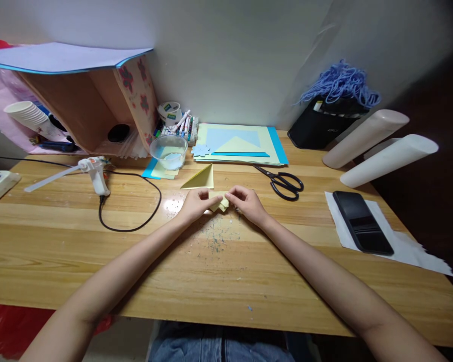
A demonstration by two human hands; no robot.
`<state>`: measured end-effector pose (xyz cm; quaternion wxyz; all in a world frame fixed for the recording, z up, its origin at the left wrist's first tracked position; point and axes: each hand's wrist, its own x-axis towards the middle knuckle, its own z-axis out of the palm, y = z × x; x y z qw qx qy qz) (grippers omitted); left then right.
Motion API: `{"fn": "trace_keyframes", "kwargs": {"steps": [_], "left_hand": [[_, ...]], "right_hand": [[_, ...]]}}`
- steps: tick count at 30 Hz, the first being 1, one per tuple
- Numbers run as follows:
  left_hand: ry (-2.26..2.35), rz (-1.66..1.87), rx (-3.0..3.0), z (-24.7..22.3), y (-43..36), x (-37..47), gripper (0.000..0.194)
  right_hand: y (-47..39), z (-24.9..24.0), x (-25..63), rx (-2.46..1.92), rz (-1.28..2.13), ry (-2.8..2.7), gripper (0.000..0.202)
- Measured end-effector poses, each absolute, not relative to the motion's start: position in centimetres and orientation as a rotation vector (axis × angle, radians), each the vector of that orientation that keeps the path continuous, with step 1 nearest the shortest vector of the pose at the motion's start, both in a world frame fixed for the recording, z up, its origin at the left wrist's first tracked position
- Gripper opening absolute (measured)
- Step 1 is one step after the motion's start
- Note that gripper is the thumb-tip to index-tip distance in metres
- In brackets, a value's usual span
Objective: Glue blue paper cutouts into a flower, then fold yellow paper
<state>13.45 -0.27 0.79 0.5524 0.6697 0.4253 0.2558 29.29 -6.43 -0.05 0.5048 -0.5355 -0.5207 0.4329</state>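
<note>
Between my two hands is a small piece of folded pale yellow paper (219, 202), just above the wooden table. My left hand (197, 205) pinches its left side, with the thumb laid across the front. On the right side, my right hand (247, 203) grips it between thumb and fingers. The fingertips partly cover the paper, so its full shape is hidden. Just behind my left hand lies a folded yellow paper triangle (202, 178). Black-handled scissors (283, 183) rest beyond my right hand, blades pointing left.
Blue scraps (217, 241) litter the table before me. Left are a glue gun (97, 173) with a looping cord and a clear plastic bowl (169, 151). Stacked coloured paper (277, 143) lies at the back. A phone (362, 221) and two white rolls (388, 160) are right.
</note>
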Motion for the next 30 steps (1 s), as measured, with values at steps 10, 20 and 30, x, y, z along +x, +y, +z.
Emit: {"fn": "trace_keyframes", "kwargs": {"steps": [10, 20, 30], "left_hand": [[0.920, 0.610, 1.473, 0.78, -0.34, 13.46, 0.034], [0.888, 0.593, 1.376, 1.19, -0.35, 13.28, 0.033], [0.920, 0.621, 1.503, 0.88, -0.35, 13.29, 0.034]], "right_hand": [[-6.42, 0.06, 29.31, -1.306, 1.026, -1.307, 0.027], [-6.61, -0.25, 29.37, -1.379, 0.985, -1.560, 0.029], [-6.56, -0.57, 29.45, -1.404, 1.048, -1.483, 0.032]]}}
